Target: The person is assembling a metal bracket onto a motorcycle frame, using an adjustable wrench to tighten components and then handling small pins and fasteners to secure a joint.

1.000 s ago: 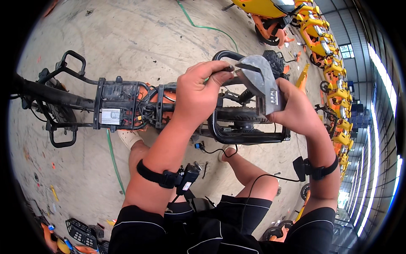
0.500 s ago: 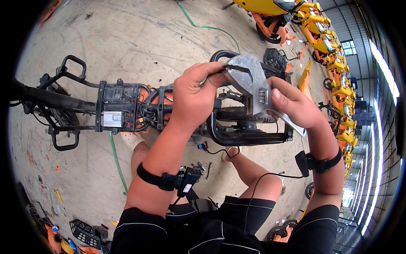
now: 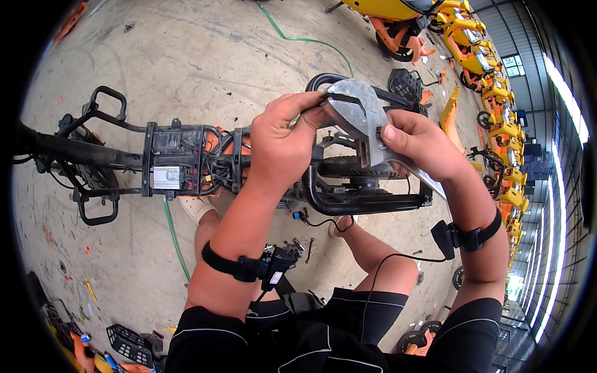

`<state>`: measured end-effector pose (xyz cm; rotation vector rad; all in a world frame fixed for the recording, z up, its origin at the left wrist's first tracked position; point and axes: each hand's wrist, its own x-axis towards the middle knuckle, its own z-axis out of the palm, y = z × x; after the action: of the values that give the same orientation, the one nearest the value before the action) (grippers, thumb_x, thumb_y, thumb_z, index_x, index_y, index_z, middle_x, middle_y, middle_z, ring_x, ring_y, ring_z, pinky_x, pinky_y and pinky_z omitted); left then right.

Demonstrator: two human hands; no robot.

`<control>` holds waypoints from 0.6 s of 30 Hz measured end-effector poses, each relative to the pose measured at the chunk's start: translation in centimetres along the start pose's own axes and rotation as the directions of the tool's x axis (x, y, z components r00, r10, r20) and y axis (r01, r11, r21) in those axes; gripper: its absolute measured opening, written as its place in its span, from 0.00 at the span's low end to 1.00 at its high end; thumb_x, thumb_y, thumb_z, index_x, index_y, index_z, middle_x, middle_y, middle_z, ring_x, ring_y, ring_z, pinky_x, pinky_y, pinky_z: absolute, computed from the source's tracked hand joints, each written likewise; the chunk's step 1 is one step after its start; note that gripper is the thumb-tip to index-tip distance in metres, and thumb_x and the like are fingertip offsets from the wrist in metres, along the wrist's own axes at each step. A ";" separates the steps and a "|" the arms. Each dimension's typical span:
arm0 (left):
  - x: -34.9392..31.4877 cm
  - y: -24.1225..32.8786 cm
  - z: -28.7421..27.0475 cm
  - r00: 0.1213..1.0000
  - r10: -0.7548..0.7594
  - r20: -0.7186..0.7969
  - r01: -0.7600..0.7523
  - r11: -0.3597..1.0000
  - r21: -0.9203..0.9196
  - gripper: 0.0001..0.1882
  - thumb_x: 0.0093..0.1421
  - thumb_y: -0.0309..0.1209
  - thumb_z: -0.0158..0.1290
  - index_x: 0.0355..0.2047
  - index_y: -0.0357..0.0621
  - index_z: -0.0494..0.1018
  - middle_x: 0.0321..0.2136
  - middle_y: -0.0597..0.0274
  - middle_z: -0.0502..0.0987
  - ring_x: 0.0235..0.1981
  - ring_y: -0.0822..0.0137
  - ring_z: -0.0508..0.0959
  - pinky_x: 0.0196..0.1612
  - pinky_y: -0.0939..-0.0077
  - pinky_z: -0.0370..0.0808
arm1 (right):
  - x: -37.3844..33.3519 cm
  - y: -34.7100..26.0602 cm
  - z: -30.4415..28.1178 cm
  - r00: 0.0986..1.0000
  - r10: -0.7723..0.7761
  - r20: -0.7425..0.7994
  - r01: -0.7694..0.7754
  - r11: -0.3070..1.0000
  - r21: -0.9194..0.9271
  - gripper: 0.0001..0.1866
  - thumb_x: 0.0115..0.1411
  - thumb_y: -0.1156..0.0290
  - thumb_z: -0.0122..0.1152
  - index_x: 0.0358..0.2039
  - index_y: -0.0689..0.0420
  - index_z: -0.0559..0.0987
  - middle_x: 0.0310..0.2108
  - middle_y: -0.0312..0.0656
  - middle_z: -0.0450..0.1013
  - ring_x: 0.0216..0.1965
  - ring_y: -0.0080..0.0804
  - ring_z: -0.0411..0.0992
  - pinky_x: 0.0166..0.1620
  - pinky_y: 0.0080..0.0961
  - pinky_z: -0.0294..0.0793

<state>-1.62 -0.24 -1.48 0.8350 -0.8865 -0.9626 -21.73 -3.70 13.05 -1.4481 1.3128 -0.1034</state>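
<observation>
Held up in front of me is a large silver adjustable wrench (image 3: 367,115), its head above the stripped scooter frame (image 3: 367,204). My left hand (image 3: 280,140) pinches the jaw end between thumb and forefinger; whether something small sits between these fingertips I cannot make out. Wrapped round the wrench just below its head is my right hand (image 3: 429,143), its thumb lying over the adjusting screw and hiding most of it. The wrench's handle runs down behind the right wrist and is partly hidden.
On the frame sit a silver box (image 3: 166,177) and tangled wires. Small metal parts (image 3: 298,247) lie on the floor between my legs. Yellow scooters (image 3: 476,56) line the right side. A green hose (image 3: 176,239) crosses the floor. A black plastic crate (image 3: 129,344) lies at the lower left.
My right thumb has moved left onto the adjusting screw, which showed before. Both hands and the wrench have shifted slightly left.
</observation>
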 end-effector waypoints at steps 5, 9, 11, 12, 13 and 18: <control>-0.1 0.3 0.0 0.999 -0.048 -0.014 0.048 0.999 -0.011 0.10 0.63 0.23 0.64 0.44 0.35 0.83 0.37 0.56 0.84 0.40 0.68 0.82 0.47 0.73 0.77 | 0.1 -0.2 0.1 1.000 -0.009 -0.022 0.009 1.000 -0.016 0.25 0.69 0.45 0.60 0.40 0.58 0.78 0.22 0.32 0.73 0.21 0.16 0.69 0.25 0.15 0.67; -0.1 0.4 0.0 0.999 -0.049 0.002 0.049 0.999 -0.014 0.09 0.63 0.23 0.63 0.44 0.34 0.82 0.38 0.55 0.84 0.40 0.67 0.83 0.47 0.73 0.79 | -0.2 -0.3 0.6 0.999 -0.017 -0.037 0.017 1.000 -0.005 0.25 0.71 0.45 0.58 0.39 0.59 0.77 0.22 0.33 0.73 0.22 0.16 0.69 0.26 0.16 0.67; -0.1 0.3 0.0 0.998 -0.059 -0.003 0.059 0.997 -0.045 0.09 0.63 0.23 0.63 0.44 0.34 0.82 0.39 0.54 0.84 0.40 0.67 0.83 0.46 0.73 0.79 | -0.3 -0.4 0.8 0.999 -0.012 -0.047 0.012 1.000 0.009 0.24 0.71 0.46 0.58 0.39 0.59 0.78 0.22 0.33 0.73 0.21 0.16 0.69 0.26 0.16 0.67; -0.1 0.3 0.0 0.999 -0.049 -0.003 0.049 0.998 -0.034 0.09 0.63 0.23 0.63 0.44 0.34 0.82 0.39 0.54 0.84 0.40 0.67 0.83 0.46 0.73 0.79 | -0.4 -0.5 0.8 0.998 -0.009 -0.055 0.010 1.000 0.017 0.24 0.72 0.47 0.58 0.39 0.59 0.78 0.22 0.33 0.73 0.21 0.17 0.69 0.26 0.16 0.67; 0.0 0.3 0.0 0.999 -0.040 -0.002 0.040 0.999 -0.024 0.09 0.63 0.22 0.62 0.44 0.34 0.82 0.39 0.54 0.84 0.40 0.67 0.83 0.46 0.73 0.79 | -0.5 -0.5 0.9 0.998 -0.006 -0.063 0.008 1.000 0.025 0.23 0.72 0.47 0.58 0.39 0.58 0.78 0.22 0.33 0.73 0.21 0.17 0.69 0.25 0.16 0.67; 0.0 0.2 0.0 1.000 -0.024 0.002 0.024 0.999 -0.026 0.08 0.63 0.21 0.62 0.43 0.34 0.82 0.38 0.54 0.84 0.40 0.67 0.83 0.46 0.73 0.79 | -0.6 -0.8 1.1 0.998 0.022 -0.062 -0.019 0.998 0.057 0.22 0.71 0.49 0.59 0.38 0.58 0.78 0.22 0.34 0.74 0.20 0.16 0.69 0.24 0.15 0.66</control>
<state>-1.57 -0.13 -1.31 0.8244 -0.8654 -0.9937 -20.72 -2.78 13.62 -1.3930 1.3647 -0.1717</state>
